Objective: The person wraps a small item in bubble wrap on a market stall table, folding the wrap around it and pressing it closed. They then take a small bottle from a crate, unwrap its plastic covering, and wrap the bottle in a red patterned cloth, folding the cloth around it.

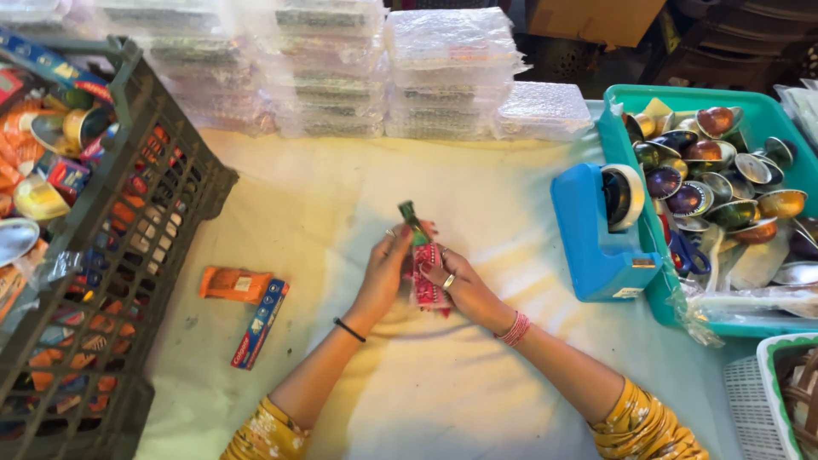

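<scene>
Where both hands' fingers [429, 255] meet, packet [423, 281].

Crate [128, 213] stands at table's [341, 213] left edge; two small boxes [247, 302] lie just right of it. Wrapped packs [341, 68] stacked along the far side. Tape dispenser [601, 234] right of centre, touching the tub [613, 136] of bowls [716, 183]

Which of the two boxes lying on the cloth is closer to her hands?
The long blue-and-red box; the orange box beside it lies farther left, toward the dark crate.
</scene>
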